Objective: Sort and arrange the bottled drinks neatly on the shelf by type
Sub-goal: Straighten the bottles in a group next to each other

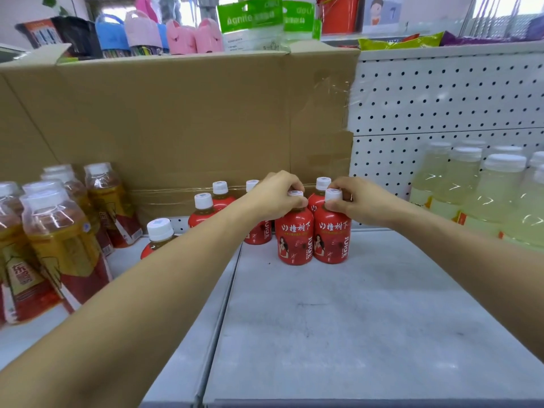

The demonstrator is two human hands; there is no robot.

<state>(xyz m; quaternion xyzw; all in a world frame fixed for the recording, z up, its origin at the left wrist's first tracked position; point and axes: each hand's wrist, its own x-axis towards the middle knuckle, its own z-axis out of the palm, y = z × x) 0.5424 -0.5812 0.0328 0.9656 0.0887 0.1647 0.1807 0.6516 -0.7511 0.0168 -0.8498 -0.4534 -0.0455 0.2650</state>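
Two bare arms reach forward over the grey shelf (353,319); the left hand (273,195) is closed over the white cap of one red juice bottle (294,237), and the right hand (359,201) pinches the cap of a second red juice bottle (332,237) with thumb and fingers; the two bottles stand upright and touch side by side, near the back edge of the shelf, labels facing the camera; more red bottles with white caps (219,191) stand behind and to the left of them, partly hidden by the left forearm, against a cardboard box (176,119) along the back edge; tea bottles with amber liquid (64,237) are grouped at the left edge; pale yellow drink bottles (482,195) crowd the right edge, in front of a white pegboard panel (441,98).
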